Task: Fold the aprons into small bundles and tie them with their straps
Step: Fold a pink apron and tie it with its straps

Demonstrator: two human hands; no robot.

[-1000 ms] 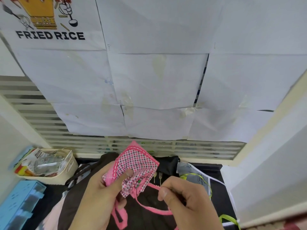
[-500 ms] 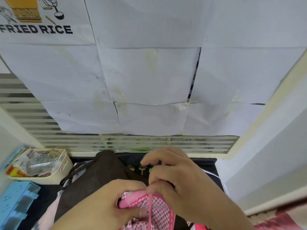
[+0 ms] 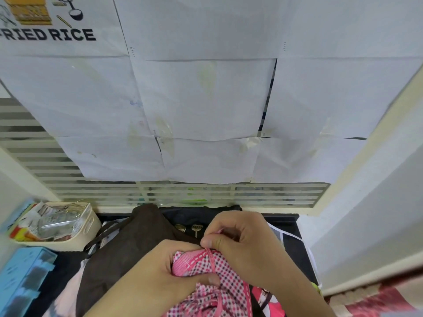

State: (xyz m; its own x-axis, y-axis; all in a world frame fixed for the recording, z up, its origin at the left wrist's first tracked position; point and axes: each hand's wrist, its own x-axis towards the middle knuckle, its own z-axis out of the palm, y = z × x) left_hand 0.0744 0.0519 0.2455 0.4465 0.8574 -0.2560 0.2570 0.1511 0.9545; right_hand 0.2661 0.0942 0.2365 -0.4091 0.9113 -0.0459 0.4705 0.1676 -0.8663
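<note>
Mid-wrap here: left hand [image 3: 160, 268] clamps the pink checked apron bundle [image 3: 206, 268] while right hand [image 3: 242, 239] pinches its pink strap [image 3: 211, 259] over the top, next pull snug and knot.

Two hands worked at six o'clock: the left hand [image 3: 160, 268] and the right hand [image 3: 247, 243], both closed on one pink checked apron [image 3: 206, 271], with one pink strap [image 3: 211, 259] across it. One brown apron [image 3: 137, 243] lay toward seven o'clock and one black apron [image 3: 196, 216] beyond it. One cream basket [image 3: 89, 227] and one blue box [image 3: 25, 273] sat at eight o'clock. One fried rice poster [image 3: 50, 30] hung at eleven o'clock. The white paper sheets [image 3: 206, 99] numbered roughly nine; edges ran out of sight.
</note>
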